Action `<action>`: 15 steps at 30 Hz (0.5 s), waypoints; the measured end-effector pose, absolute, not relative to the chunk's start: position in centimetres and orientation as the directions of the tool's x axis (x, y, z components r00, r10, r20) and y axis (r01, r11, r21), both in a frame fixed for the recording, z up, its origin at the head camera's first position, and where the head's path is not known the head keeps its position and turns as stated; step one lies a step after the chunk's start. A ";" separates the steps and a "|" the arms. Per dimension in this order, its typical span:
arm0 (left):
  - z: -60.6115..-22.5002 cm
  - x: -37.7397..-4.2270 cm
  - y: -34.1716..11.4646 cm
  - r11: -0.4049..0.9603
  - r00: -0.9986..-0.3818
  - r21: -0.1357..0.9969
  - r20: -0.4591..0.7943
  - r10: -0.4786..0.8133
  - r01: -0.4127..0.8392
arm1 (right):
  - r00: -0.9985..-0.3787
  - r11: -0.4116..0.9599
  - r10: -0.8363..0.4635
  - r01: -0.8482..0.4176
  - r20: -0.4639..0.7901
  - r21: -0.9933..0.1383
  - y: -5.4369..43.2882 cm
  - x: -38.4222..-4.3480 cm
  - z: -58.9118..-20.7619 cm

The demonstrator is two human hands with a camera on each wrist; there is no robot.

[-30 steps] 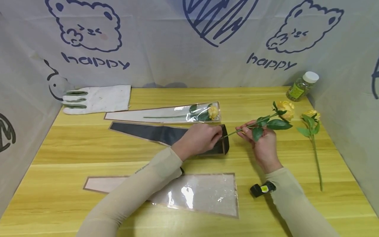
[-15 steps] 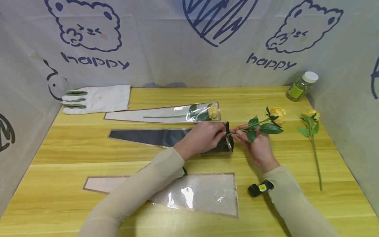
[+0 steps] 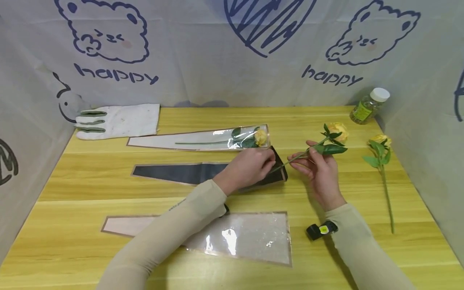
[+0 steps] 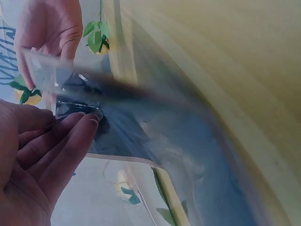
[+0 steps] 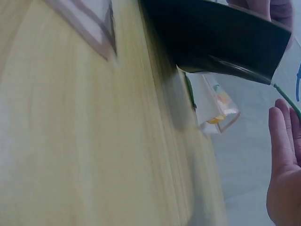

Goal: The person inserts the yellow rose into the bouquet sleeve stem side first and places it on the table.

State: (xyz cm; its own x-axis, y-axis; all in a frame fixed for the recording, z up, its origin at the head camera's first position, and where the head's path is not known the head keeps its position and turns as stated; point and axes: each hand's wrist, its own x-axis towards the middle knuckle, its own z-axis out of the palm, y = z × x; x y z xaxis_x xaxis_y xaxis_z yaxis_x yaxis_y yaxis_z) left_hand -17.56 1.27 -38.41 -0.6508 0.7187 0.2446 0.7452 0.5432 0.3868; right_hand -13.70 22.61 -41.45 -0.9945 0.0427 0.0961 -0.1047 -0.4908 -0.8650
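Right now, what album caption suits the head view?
Left hand holding a black sleeve, right hand a yellow rose, stem toward the sleeve.

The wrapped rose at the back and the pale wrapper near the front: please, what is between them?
In the head view, the black wrapper, the left hand holding it, and part of that forearm are between.

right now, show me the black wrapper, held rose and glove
black wrapper (image 3: 192,173), head view, on its dark panel
held rose (image 3: 340,131), head view, on its bloom
glove (image 3: 125,121), head view, on its white middle
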 end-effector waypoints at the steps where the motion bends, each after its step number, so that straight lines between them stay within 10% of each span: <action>1: -38.4 -17.6 1.3 0.543 -0.648 0.383 0.237 0.724 0.747 | -0.994 -0.490 0.059 -0.112 0.095 -0.865 22.6 -13.7 -41.4; 15: -38.5 -17.5 1.6 0.552 -0.628 0.332 0.196 0.753 0.765 | -0.988 -0.476 0.145 -0.121 0.058 -0.871 22.3 -14.0 -41.3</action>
